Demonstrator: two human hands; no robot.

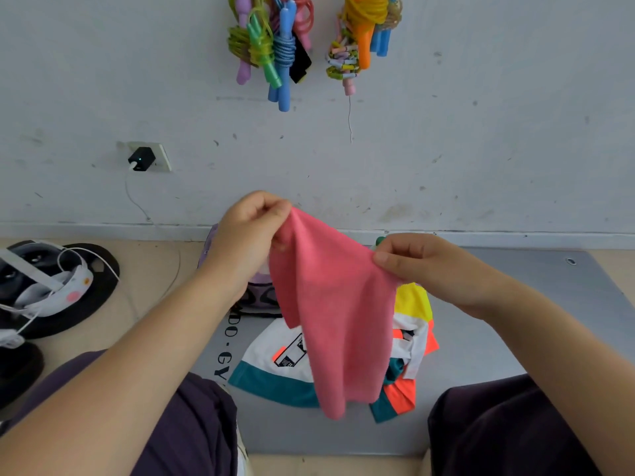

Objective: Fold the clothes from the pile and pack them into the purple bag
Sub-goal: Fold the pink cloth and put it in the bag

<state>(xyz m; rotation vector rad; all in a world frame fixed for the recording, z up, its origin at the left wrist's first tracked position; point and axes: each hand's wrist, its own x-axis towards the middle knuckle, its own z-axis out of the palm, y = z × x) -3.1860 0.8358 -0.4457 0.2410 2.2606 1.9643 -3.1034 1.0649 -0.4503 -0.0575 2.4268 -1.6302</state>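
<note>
A pink cloth (330, 310) hangs in the air in front of me. My left hand (252, 231) pinches its upper left corner and my right hand (429, 269) pinches its right corner. Below it on the grey mat (498, 338) lies the pile of clothes (278, 362), white, teal, orange and yellow. The purple bag (256, 292) stands behind my left hand near the wall, mostly hidden by my arm and the cloth.
Headsets with white cables (44, 283) lie on black discs at the left. A charger (141, 159) sits in a wall socket. Coloured skipping ropes (275, 46) hang on the wall. My dark-trousered knees (508, 427) flank the mat's near edge.
</note>
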